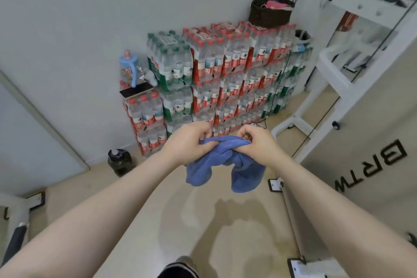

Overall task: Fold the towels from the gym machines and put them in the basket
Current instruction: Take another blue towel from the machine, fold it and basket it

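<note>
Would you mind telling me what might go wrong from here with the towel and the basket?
The blue towel is bunched between the left hand and right hand, so the fold may come out uneven. The basket sits high on the stacked water bottles and already holds something pink, so placing the towel could tip it.

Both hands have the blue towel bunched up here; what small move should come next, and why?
Probably draw the left hand and right hand apart to spread the towel: it hangs crumpled in two lobes, unfolded, and the basket sits far off atop the stacked water bottles.
</note>
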Demonstrator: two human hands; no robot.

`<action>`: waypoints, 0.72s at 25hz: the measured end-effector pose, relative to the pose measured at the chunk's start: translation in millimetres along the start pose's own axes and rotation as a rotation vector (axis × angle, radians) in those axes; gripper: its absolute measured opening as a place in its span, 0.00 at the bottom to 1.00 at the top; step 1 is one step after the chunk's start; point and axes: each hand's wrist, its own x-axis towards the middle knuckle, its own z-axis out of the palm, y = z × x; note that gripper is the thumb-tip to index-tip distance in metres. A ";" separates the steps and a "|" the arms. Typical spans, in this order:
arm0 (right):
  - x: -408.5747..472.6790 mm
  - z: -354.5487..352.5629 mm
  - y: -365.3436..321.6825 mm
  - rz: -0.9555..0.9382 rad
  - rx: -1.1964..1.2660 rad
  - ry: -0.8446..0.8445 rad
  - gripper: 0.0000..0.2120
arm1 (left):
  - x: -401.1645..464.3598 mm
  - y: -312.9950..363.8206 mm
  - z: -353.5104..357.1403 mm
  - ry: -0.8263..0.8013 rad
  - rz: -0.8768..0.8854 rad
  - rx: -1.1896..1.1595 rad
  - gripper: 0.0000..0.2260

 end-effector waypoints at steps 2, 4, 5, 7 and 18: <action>47.8 -5.2 8.3 0.001 -0.057 0.026 0.13 | 45.3 -24.9 0.7 -0.126 0.021 0.072 0.17; 98.8 -5.6 20.5 0.020 -0.100 0.044 0.13 | 91.5 -50.7 5.4 -0.271 0.039 0.101 0.17; 126.5 -6.1 27.1 0.038 -0.114 0.054 0.12 | 115.7 -64.0 5.9 -0.292 0.041 0.097 0.17; 185.9 -12.3 36.5 0.061 -0.147 0.106 0.08 | 167.5 -90.2 0.4 -0.249 0.047 0.039 0.15; 434.6 -83.3 17.8 -0.113 -0.048 0.028 0.14 | 418.0 -157.6 -41.2 -0.126 0.160 -0.207 0.05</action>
